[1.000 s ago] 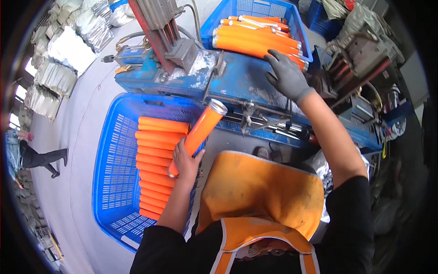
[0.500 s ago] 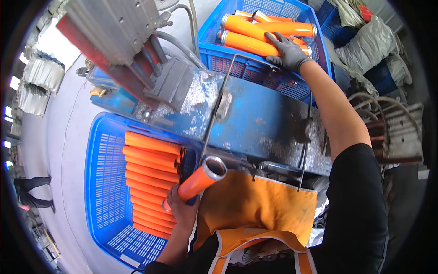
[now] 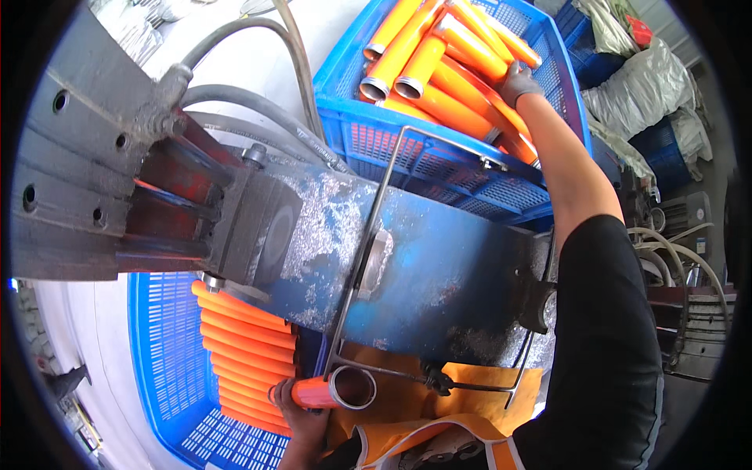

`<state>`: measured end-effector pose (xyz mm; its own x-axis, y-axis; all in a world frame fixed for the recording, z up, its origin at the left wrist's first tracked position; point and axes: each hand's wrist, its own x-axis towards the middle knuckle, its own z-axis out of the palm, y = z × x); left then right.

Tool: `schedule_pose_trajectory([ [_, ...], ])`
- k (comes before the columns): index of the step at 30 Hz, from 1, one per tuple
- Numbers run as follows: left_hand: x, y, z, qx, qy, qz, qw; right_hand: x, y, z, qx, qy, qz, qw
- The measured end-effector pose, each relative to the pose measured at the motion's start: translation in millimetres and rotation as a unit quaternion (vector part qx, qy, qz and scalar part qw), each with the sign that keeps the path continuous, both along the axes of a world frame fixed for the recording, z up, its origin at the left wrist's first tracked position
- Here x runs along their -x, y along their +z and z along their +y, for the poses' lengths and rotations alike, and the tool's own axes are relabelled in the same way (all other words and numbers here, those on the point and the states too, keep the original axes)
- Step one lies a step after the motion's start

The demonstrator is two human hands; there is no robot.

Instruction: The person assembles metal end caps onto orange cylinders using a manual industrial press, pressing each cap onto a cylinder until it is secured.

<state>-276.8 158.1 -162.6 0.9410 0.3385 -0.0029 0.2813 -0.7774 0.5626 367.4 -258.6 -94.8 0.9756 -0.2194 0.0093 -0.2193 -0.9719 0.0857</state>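
My left hand (image 3: 304,413) is wrapped round an orange tube (image 3: 317,392), whose open end with a metal rim points right, just below the blue machine beam. Above and ahead, my right hand (image 3: 520,84), in a dark grey glove, reaches into the far blue crate (image 3: 345,117). Its fingers curl at the end of another orange tube (image 3: 474,48); part of the grip is hidden. Several orange tubes with metal end rings lie criss-cross in that crate. Beside my left hand, a near blue crate (image 3: 160,345) holds a neat stack of orange tubes (image 3: 247,348).
The worn blue beam (image 3: 439,266) lies between the crates, with a bent metal rod frame (image 3: 368,251) across it. A heavy metal machine head (image 3: 78,164) stands at left, with hoses (image 3: 235,98) behind. White sacks (image 3: 638,90) are piled at far right.
My view has shifted, and the machine head looms larger at left. My right hand has moved deeper into the far crate, its spread fingers now curled. The tube in my left hand has tipped closer to level.
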Motion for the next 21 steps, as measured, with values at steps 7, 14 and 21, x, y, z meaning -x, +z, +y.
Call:
schedule_pose_trajectory([
  [7,5.5,-3.2,2.4,0.027,0.005,0.007,1.0,77.9,5.8,82.8,-0.029,0.313,0.062,0.947],
  [14,-15.2,4.0,-6.5,0.037,0.006,-0.024,0.999,45.3,-28.7,49.8,0.176,0.314,0.039,0.932],
  [21,-2.9,-12.2,-0.1,0.008,-0.002,-0.066,0.998,-17.1,-43.6,-40.4,0.146,0.18,-0.022,0.973],
])
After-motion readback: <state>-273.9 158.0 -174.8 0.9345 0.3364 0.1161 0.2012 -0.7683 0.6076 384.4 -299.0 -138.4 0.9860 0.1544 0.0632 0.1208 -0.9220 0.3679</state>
